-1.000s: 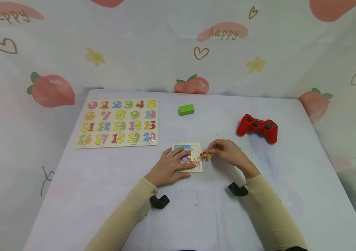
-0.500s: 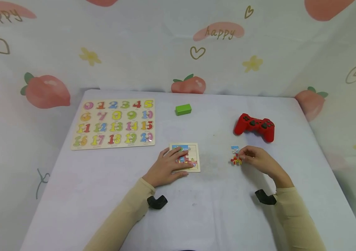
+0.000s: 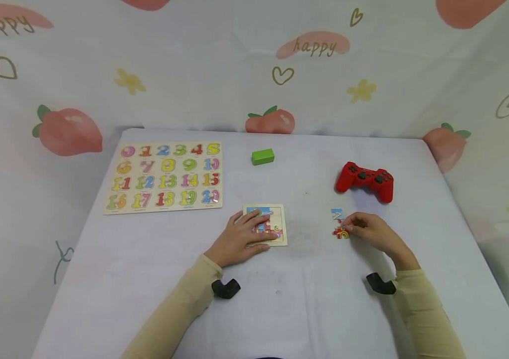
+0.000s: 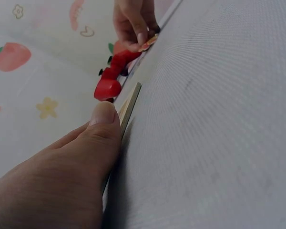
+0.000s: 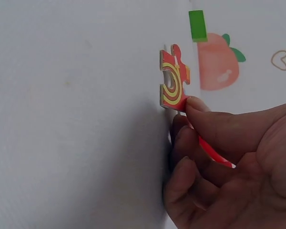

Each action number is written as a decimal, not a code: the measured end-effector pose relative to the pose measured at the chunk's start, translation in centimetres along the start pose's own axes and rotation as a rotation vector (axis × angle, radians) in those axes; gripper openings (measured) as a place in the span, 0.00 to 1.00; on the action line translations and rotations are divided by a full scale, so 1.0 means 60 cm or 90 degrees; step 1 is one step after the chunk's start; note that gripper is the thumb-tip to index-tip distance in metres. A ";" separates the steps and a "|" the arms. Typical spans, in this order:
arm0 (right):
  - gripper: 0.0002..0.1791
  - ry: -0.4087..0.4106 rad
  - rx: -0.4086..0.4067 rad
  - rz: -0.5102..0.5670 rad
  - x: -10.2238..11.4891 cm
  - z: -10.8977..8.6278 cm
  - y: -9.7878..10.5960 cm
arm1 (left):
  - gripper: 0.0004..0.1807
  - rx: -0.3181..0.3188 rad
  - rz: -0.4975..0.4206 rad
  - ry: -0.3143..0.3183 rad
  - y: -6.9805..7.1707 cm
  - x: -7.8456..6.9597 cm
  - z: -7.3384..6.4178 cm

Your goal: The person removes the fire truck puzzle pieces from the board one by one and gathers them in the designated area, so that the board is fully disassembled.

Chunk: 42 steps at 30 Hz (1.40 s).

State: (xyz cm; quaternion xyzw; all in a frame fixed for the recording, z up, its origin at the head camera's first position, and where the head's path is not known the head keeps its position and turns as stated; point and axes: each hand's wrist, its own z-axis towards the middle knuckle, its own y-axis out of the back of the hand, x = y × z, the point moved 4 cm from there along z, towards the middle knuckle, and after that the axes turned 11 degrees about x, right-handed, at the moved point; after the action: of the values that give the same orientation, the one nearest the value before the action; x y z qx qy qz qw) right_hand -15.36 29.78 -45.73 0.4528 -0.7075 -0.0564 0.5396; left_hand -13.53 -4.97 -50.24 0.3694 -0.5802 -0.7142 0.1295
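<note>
My left hand lies spread over a small wooden jigsaw board, covering much of its picture. Some pieces sit in the board, and bare wood shows toward its right side. In the left wrist view the thumb is beside the board's edge. To the right, my right hand pinches a red puzzle piece with yellow arcs between thumb and fingers, low over the table. A blue and white puzzle piece lies just beyond it.
A number board with colourful numerals lies at the back left. A green block stands at the back middle. Behind my right hand is a red game controller. A patterned cloth hangs behind the table.
My right hand has moved away from the jigsaw board to the right, carrying the red puzzle piece beside the blue one. My left hand has stayed on the board.
</note>
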 end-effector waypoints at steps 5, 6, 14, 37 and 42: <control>0.09 -0.014 -0.034 -0.032 -0.007 0.005 -0.005 | 0.21 0.002 0.002 0.002 0.000 -0.001 0.000; 0.09 -0.016 -0.041 -0.037 -0.007 0.006 -0.007 | 0.21 0.003 0.003 0.003 0.000 -0.001 0.000; 0.09 -0.032 -0.073 -0.057 -0.004 0.002 -0.014 | 0.21 0.005 -0.001 0.005 0.001 -0.001 -0.001; 0.06 0.118 -0.073 -0.119 0.135 0.032 -0.073 | 0.33 0.005 -0.002 0.057 0.003 0.001 0.001; 0.12 0.165 -0.038 -0.173 0.195 0.075 -0.130 | 0.32 -0.005 0.005 0.055 0.001 0.002 0.003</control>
State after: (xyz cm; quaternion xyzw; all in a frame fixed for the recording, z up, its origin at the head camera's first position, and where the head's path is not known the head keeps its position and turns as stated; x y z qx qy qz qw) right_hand -14.59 15.16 -43.68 0.5314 -0.5624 -0.0903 0.6270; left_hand -13.75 -4.96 -50.24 0.3967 -0.5732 -0.6993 0.1586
